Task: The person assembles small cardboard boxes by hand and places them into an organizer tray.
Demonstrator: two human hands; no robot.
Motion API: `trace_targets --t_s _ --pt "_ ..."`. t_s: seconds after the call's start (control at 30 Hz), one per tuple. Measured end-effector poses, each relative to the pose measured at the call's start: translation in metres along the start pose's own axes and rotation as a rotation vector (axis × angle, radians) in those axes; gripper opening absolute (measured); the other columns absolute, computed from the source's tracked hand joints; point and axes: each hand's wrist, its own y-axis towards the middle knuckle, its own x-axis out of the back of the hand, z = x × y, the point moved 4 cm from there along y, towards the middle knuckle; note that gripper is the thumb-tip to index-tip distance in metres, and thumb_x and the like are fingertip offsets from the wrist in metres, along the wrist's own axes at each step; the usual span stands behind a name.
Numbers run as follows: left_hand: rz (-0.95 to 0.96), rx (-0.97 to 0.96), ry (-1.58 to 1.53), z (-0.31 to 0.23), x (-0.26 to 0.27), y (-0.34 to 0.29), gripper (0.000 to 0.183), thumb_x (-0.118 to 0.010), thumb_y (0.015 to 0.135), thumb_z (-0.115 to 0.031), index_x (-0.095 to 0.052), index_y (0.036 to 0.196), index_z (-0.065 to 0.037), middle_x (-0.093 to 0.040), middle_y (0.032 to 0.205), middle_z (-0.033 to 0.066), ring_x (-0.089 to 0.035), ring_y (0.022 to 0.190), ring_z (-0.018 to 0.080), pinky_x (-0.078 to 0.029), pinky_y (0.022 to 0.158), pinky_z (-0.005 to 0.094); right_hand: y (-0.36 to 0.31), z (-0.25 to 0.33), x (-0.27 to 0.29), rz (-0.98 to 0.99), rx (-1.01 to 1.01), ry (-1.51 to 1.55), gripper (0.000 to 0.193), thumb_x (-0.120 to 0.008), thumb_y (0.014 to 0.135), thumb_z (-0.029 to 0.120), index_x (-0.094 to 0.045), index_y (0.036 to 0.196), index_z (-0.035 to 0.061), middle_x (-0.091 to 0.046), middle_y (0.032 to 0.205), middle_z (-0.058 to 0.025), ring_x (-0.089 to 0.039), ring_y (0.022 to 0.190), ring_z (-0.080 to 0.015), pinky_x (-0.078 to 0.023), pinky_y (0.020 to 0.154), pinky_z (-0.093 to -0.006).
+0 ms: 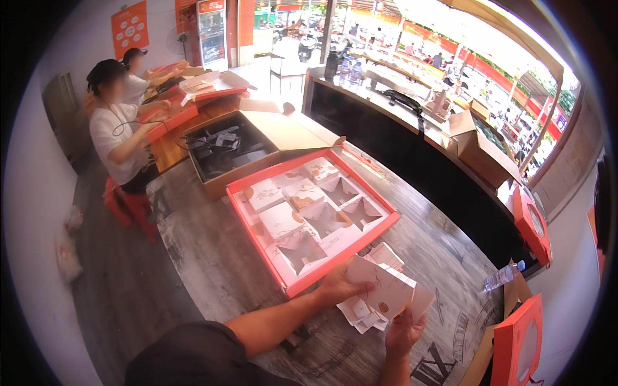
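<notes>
Between my two hands is a small white paper box [378, 283] with a printed pattern and a brown motif, partly folded. My left hand [341, 285] grips its left edge, thumb on the face. At its lower right corner, my right hand [405, 331] pinches the edge of a flap. Beneath and behind the box lie several loose white folded cartons [364, 316]. Just beyond my left hand sits a large red-rimmed tray box [283, 283]. Some of its compartments hold closed white boxes [264, 195]; others show open, star-shaped hollows [301, 253].
An open cardboard carton [238, 154] with dark contents and cables stands behind the tray. Two people [119, 128] work at a wooden table at the far left. A water bottle [504, 276] and red boxes with round windows [518, 341] are at the right.
</notes>
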Motion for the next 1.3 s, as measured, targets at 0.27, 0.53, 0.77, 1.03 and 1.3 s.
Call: trace_targets --t_s 0.27,0.53,0.77,1.03,1.3 --pt "0.012 -0.396 0.116 -0.011 -0.015 -0.010 0.032 -0.073 0.086 -0.003 -0.057 0.114 -0.003 -0.061 0.105 0.0047 -0.058 0.096 0.0102 -0.052 0.081 0.0271 0.004 -0.011 -0.003 0.130 0.005 0.059 0.055 -0.067 0.094 0.026 -0.043 0.137 0.0023 -0.057 0.130 -0.0097 -0.058 0.116 -0.0237 -0.050 0.095 -0.0390" --pt "0.154 -0.413 -0.053 -0.014 -0.022 -0.011 0.029 -0.073 0.085 -0.006 -0.057 0.110 -0.004 -0.059 0.114 0.0124 -0.056 0.107 0.0206 -0.045 0.092 0.0351 0.004 -0.001 -0.008 0.041 -0.087 0.280 0.042 -0.061 0.097 0.019 -0.049 0.134 0.0033 -0.061 0.127 -0.0095 -0.062 0.112 -0.0218 -0.051 0.094 -0.0372" --pt "0.204 -0.199 -0.138 -0.008 -0.029 -0.015 0.046 -0.071 0.088 -0.006 -0.049 0.128 -0.005 -0.059 0.119 0.0112 -0.056 0.111 0.0180 -0.046 0.094 0.0337 0.007 0.004 -0.001 -0.073 0.002 0.131 0.036 -0.055 0.101 0.023 -0.049 0.131 0.0043 -0.061 0.124 -0.0085 -0.060 0.111 -0.0203 -0.050 0.093 -0.0357" --pt "0.111 -0.214 0.086 -0.005 -0.024 -0.022 0.044 -0.063 0.093 -0.003 -0.046 0.133 -0.008 -0.057 0.120 0.0099 -0.056 0.113 0.0164 -0.047 0.095 0.0325 0.008 0.004 -0.008 -0.125 -0.041 0.193 0.036 -0.048 0.102 0.020 -0.042 0.135 0.0059 -0.059 0.124 -0.0096 -0.061 0.108 -0.0208 -0.052 0.088 -0.0355" --pt "0.083 -0.304 0.085 0.003 -0.034 -0.020 0.036 -0.066 0.092 -0.007 -0.053 0.125 -0.006 -0.054 0.121 0.0091 -0.056 0.112 0.0189 -0.047 0.096 0.0332 0.003 -0.003 -0.009 -0.005 -0.019 0.325 0.055 -0.058 0.095 0.014 -0.035 0.144 0.0047 -0.056 0.132 -0.0108 -0.055 0.121 -0.0248 -0.047 0.100 -0.0407"
